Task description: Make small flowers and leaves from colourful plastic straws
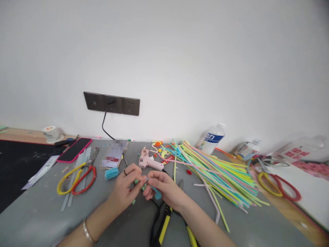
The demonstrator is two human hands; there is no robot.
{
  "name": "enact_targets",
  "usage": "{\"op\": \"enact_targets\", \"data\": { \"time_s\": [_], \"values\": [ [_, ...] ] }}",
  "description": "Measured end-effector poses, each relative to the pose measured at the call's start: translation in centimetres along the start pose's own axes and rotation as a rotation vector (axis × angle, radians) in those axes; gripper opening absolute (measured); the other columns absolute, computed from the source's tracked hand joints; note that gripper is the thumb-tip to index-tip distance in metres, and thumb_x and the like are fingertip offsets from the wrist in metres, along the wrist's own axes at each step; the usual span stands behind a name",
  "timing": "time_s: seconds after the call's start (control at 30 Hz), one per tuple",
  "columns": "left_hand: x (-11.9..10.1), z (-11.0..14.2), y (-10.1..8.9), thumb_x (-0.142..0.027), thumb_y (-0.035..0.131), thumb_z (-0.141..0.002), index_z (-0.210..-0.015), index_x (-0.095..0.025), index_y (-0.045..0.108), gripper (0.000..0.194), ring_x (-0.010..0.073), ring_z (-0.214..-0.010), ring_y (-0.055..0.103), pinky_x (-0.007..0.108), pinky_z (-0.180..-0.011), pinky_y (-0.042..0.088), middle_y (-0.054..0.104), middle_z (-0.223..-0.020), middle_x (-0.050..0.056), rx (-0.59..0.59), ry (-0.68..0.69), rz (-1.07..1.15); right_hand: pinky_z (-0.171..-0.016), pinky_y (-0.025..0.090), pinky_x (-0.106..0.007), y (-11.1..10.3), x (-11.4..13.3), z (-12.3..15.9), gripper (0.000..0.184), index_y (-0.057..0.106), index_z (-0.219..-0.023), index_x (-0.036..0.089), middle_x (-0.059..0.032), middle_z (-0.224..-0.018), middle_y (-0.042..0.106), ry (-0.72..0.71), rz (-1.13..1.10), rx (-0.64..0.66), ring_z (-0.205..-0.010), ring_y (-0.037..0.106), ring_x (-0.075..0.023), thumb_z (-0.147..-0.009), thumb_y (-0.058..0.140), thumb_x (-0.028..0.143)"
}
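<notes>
My left hand (128, 183) and my right hand (166, 188) meet above the middle of the grey table, fingertips pinched close together. A light blue fuzzy pipe cleaner piece (156, 193) is pinched in the right fingers, its looped end hanging below them. The left thumb and forefinger close on its other end; small green fuzzy bits (144, 187) show between the hands, partly hidden. Just behind lies a pink glue gun (150, 163). A blue fuzzy bundle (111, 173) rests left of my left hand. Beneath my right forearm are yellow-and-black pliers (165, 224), partly covered.
A large heap of coloured pipe cleaners (218, 175) spreads to the right. Red-and-yellow scissors (83, 176) and a pink-cased phone (74, 150) lie left. White bottles (212, 139) stand or lean by the wall, with another pair of scissors (277, 183) far right. A black cord (104, 123) runs to the socket.
</notes>
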State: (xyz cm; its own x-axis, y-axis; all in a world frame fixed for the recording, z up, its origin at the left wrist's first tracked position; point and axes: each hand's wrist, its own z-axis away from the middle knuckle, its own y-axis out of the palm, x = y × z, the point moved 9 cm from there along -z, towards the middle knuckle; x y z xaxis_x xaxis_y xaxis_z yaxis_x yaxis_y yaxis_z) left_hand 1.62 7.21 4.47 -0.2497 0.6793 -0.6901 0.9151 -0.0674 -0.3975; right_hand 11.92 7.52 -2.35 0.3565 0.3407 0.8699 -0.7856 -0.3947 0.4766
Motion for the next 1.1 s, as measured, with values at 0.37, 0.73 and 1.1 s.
{"op": "enact_targets", "data": {
  "time_s": [0.37, 0.73, 1.1],
  "values": [
    [4.0, -0.2, 2.4, -0.03, 0.065, -0.08, -0.073, -0.016, 0.069, 0.016, 0.0153, -0.066, 0.052, 0.024, -0.058, 0.037, 0.055, -0.072, 0.002, 0.211, -0.388, 0.231, -0.043, 0.043, -0.02, -1.8, 3.3, 0.3, 0.029, 0.063, -0.076, 0.015, 0.003, -0.052, 0.062, -0.186, 0.409, -0.107, -0.041, 0.05, -0.0074, -0.077, 0.074, 0.042],
    [4.3, 1.3, 4.3, -0.038, 0.068, -0.078, -0.068, -0.015, 0.063, 0.026, 0.0114, -0.06, 0.044, 0.022, -0.057, 0.031, 0.055, -0.065, -0.001, 0.443, -0.57, 0.439, -0.048, 0.045, -0.02, -1.2, 3.0, 0.5, 0.025, 0.062, -0.077, 0.015, 0.002, -0.056, 0.062, -0.182, 0.449, -0.058, -0.047, 0.055, -0.0089, -0.079, 0.072, 0.038],
    [4.2, 0.6, 3.6, -0.051, 0.057, -0.084, -0.071, -0.015, 0.061, 0.038, 0.0132, -0.061, 0.043, 0.023, -0.058, 0.032, 0.054, -0.065, 0.0, 0.411, -0.515, 0.377, -0.051, 0.049, -0.02, -1.2, 3.3, 0.3, 0.029, 0.059, -0.096, 0.017, 0.001, -0.062, 0.069, -0.243, 0.339, -0.045, -0.049, 0.058, -0.0086, -0.082, 0.07, 0.039]
  ]
}}
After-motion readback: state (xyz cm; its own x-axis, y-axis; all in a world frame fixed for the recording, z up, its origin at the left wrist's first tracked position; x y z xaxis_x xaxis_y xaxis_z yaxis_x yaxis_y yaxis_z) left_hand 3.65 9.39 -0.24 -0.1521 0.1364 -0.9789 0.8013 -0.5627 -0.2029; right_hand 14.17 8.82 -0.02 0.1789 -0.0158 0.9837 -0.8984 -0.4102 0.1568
